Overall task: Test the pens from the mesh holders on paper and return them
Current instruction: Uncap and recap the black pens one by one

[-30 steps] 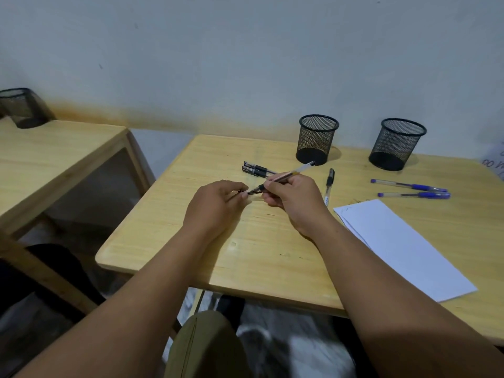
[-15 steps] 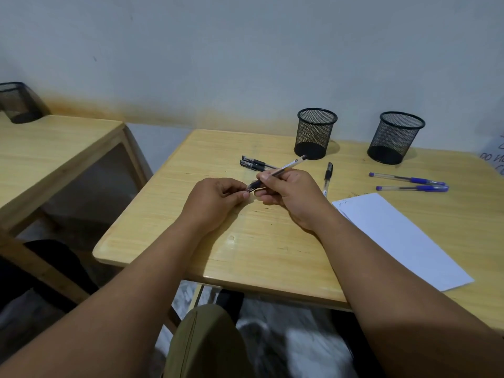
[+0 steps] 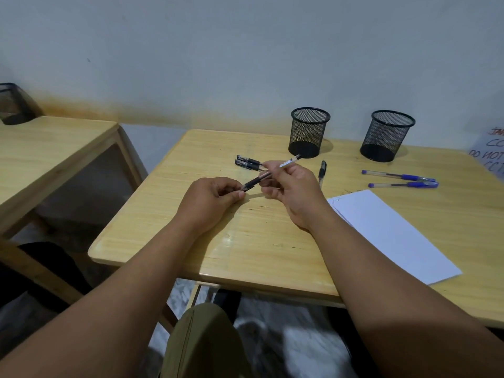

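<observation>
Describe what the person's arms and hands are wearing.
Nothing shows on them. The left hand and right hand are bare, with no gloves, rings, watch or bracelet in view. Both forearms are bare to the frame edge; no sleeves show.

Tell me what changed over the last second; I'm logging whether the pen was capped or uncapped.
Little changed. The right hand keeps the black pen pinched, now tilted a bit steeper. The left hand stays closed at its dark lower end; whether a cap came off or went on is not visible. The other black pens, the blue pens, paper and both mesh holders stayed put.
</observation>
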